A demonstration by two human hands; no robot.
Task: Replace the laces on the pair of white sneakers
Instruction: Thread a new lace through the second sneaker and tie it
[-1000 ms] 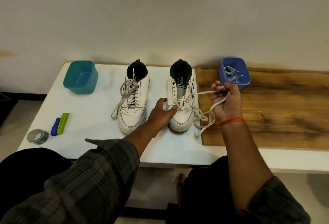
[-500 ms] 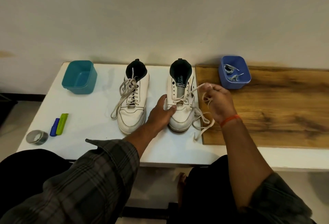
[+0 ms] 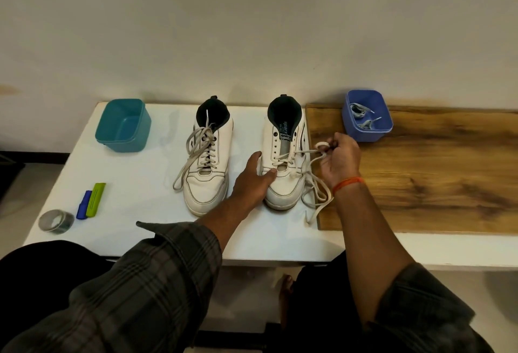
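Observation:
Two white sneakers stand side by side on the white table [image 3: 140, 212], toes toward me. The left sneaker [image 3: 208, 167] is fully laced, its lace ends hanging loose. The right sneaker [image 3: 286, 156] has its upper eyelets bare. My left hand [image 3: 253, 178] presses on that shoe's left side, thumb on the toe area. My right hand [image 3: 340, 159] is beside the shoe's right side, pinching its cream lace [image 3: 316, 184], which runs taut from an eyelet and trails in loops onto the table. A blue tub [image 3: 367, 117] at the back right holds grey laces.
A teal tub [image 3: 123, 125] stands at the back left, with nothing visible in it. A blue and green tool [image 3: 92, 200] and a roll of tape [image 3: 56, 221] lie at the front left. A wooden board [image 3: 420, 170] covers the right part of the surface. A wall rises behind.
My right hand came back from near the blue tub toward the shoe, regripped the lace close to the eyelets, and now holds it slightly out to the right. The left hand stayed on the shoe.

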